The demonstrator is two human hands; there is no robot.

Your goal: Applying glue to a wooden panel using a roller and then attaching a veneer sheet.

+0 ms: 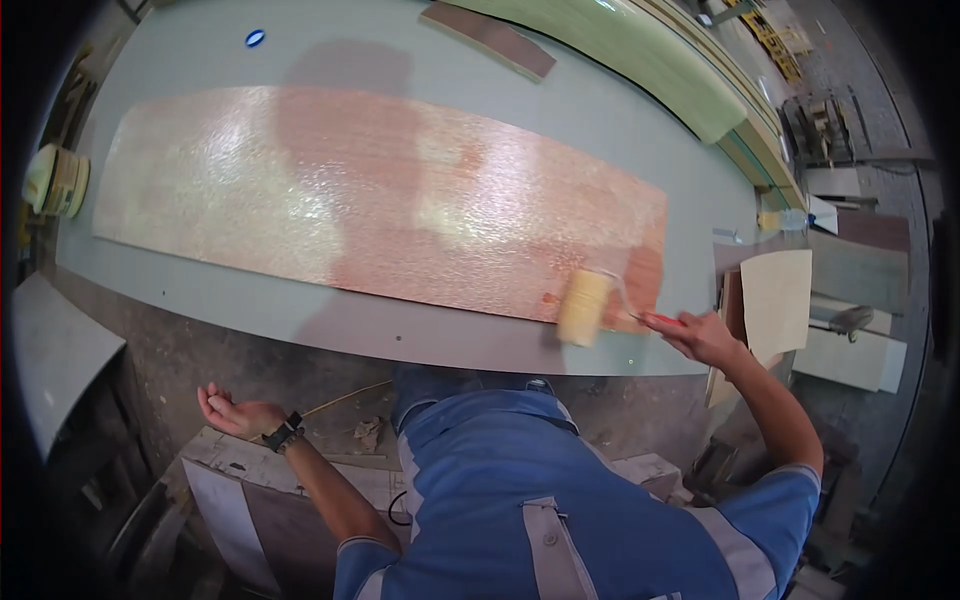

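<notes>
My right hand (pixel 708 338) is closed around the red handle of a paint roller (pixel 583 308). The roller's cream-yellow sleeve, slightly blurred, lies over the near edge of a long reddish-brown wood panel (pixel 380 200), close to its right end. A glossy wet-looking coat covers most of that panel; its right end looks darker and less shiny. Away from the panel, at the lower left, my left hand (pixel 238 412) hangs palm up with loosely curled fingers and nothing visible in it. A dark watch (pixel 284 430) is on that wrist.
Under the panel is a grey-green tabletop (pixel 200 262). On it lie a blue ring-shaped item (pixel 255 38), a brown board strip (pixel 490 40) and a pale green sheet (pixel 620 60) along the far edge. A tub (pixel 66 182) stands at the left; boards (pixel 776 300) lean at the right.
</notes>
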